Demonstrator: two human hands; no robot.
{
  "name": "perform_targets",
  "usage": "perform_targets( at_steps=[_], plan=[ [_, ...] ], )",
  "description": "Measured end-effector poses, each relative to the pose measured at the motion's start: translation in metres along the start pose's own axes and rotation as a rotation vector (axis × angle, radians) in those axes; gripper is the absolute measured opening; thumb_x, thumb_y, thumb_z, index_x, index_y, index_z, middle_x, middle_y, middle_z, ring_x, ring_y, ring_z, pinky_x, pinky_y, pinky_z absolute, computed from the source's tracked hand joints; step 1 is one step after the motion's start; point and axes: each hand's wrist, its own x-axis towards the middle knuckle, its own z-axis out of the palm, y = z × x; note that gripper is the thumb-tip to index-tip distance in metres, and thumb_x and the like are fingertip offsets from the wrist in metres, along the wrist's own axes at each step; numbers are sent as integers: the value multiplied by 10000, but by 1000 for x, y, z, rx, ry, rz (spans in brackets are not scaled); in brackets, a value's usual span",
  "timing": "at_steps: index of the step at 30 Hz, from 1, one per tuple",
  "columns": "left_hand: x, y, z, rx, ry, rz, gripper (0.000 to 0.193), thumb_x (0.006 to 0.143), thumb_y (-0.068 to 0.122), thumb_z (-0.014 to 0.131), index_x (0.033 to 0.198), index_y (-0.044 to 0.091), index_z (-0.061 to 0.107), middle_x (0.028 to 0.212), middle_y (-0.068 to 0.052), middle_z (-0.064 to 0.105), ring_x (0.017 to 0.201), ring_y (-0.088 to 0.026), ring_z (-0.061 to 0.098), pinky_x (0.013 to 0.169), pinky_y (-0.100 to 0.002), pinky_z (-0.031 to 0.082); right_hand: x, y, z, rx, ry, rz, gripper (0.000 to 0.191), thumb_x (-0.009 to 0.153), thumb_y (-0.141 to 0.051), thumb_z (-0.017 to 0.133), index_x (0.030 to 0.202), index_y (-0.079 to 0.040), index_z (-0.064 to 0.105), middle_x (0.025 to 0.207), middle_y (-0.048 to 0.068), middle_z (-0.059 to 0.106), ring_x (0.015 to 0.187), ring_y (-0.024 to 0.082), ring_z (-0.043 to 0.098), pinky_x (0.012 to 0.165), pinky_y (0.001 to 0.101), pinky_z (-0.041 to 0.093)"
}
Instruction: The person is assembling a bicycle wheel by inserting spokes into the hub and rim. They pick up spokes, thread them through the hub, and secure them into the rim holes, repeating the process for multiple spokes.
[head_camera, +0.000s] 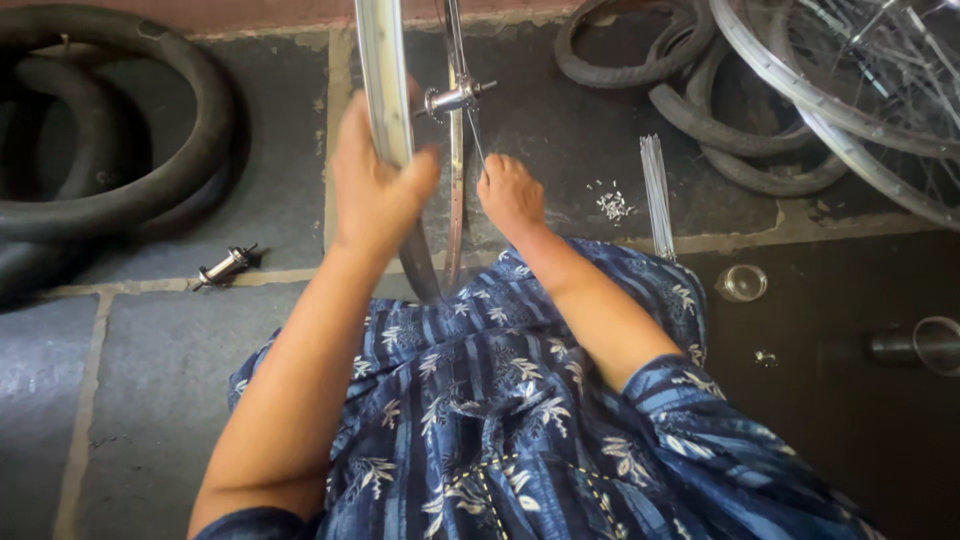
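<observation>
While I sit on the stone floor (160, 380) with my blue flowered dress (480, 420) spread over my lap, my left hand (375, 190) is closed around the bicycle wheel rim (385, 90), fingers wrapped over its shiny metal edge, thumb pressed against the near side. The rim stands upright on its edge in front of me, its lower part dropping down against my lap. My right hand (510, 195) reaches in beside the rim, just below the hub (455, 98), and its fingers are curled around a thin spoke (474, 140) that runs up toward the hub; I cannot tell how firmly the fingertips pinch it, since the back of my hand hides them.

To my right, a bundle of loose spokes (656, 195) lies straight on the floor, with a small scatter of spoke nipples (613, 205) just beside it. Nearer to me on that side sit a small clear glass jar (741, 283) and, further out, a dark cylinder with a glassy round end (925, 345). At the upper right, black tyres (700, 110) lie under other spoked wheels (850, 90). To my left, a spare hub (226, 266) lies on the floor, well apart from my hand, near a pile of black rubber tubes and tyres (110, 140).
</observation>
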Motion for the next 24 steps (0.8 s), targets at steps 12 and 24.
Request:
perform_targets(
  at_steps=[12,24],
  plan=[
    [-66,-54,46,-12,110,-122,197,956,4,736,1102,55,614,986,-53,669,865,-104,631,801,-272,529,-21,-13,-45,1110,-469,693,180,966,-218,623,1059,-67,653,720,59,662,581,130,571,514,257,447],
    [-15,58,8,197,35,-36,311,936,144,715,1191,37,573,990,-134,683,875,-257,702,789,-369,544,-28,-61,-182,1930,-614,926,130,990,-233,665,959,-118,613,745,-12,602,625,93,550,522,227,424]
  ],
)
